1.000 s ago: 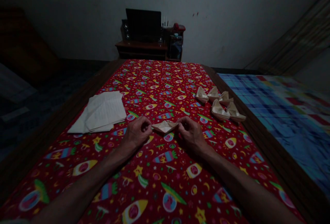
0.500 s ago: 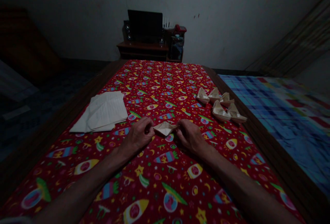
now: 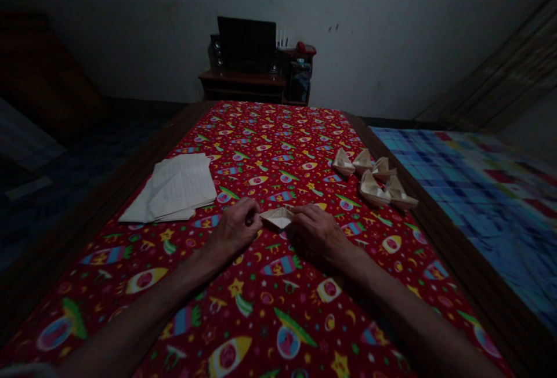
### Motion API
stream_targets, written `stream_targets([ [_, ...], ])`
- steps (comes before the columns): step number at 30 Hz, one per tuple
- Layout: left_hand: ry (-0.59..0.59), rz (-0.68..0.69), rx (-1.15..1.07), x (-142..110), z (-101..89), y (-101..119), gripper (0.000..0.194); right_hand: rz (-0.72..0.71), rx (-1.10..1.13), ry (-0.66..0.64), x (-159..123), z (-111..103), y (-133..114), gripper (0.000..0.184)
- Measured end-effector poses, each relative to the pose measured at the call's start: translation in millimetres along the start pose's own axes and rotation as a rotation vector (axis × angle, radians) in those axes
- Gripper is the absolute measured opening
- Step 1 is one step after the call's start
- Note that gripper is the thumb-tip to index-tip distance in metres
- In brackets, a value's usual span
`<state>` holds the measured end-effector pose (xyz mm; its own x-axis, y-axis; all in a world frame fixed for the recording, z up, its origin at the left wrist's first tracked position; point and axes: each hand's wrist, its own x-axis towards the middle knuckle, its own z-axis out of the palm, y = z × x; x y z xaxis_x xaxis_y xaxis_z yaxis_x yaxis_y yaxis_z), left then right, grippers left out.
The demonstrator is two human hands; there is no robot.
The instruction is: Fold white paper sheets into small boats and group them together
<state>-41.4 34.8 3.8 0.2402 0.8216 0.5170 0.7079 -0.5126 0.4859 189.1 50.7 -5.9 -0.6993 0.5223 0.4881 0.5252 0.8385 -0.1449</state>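
A small folded paper boat [image 3: 279,219] lies between my two hands, low over the red patterned cloth [image 3: 278,314]. My left hand [image 3: 237,222] is closed, pinching the boat's left tip between thumb and finger. At the other end, my right hand [image 3: 317,228] has its fingers closed on the boat's right side and covers that tip. Several finished-looking paper boats [image 3: 375,189] stand in a cluster to the right of my right hand. Off to the left of my left hand is a stack of paper sheets [image 3: 178,186], with faint print on the top one.
The cloth covers a long table with dark wooden edges [image 3: 439,239]. Beyond its far end stand a desk [image 3: 241,79] with a black monitor [image 3: 247,42], speakers and a red telephone [image 3: 306,48]. A blue checked sheet [image 3: 439,175] spreads out on the right.
My right hand has shifted slightly left and its fingers now reach further over the boat's right side. The boat's middle looks flatter. My left hand keeps its pinch.
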Motion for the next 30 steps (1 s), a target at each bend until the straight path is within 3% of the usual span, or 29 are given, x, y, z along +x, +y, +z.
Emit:
stream_targets([
  [4,-0.025,0.074,0.039,-0.5,-2.6,1.6,0.018,-0.006,0.04,-0.023,0.8,-2.8,0.5,0.016],
  [7,-0.191,0.266,0.118,-0.7,-7.3,6.6,0.032,-0.003,0.07,-0.032,1.4,-3.8,-1.1,0.014],
  [9,-0.282,0.328,0.155,-0.6,-8.5,9.2,0.03,0.01,0.079,-0.041,0.7,-2.6,-0.8,0.013],
  [17,-0.248,0.205,-0.03,1.4,5.0,-0.5,0.016,0.121,0.099,-0.099,3.9,-3.9,-1.3,0.014],
  [22,-0.211,0.105,-0.004,5.7,5.4,2.2,0.018,0.266,0.148,-0.121,6.1,-6.0,0.2,0.016],
  [30,-0.209,0.128,0.046,0.1,6.8,0.3,0.014,0.173,0.073,-0.111,3.5,-3.8,0.5,0.012],
])
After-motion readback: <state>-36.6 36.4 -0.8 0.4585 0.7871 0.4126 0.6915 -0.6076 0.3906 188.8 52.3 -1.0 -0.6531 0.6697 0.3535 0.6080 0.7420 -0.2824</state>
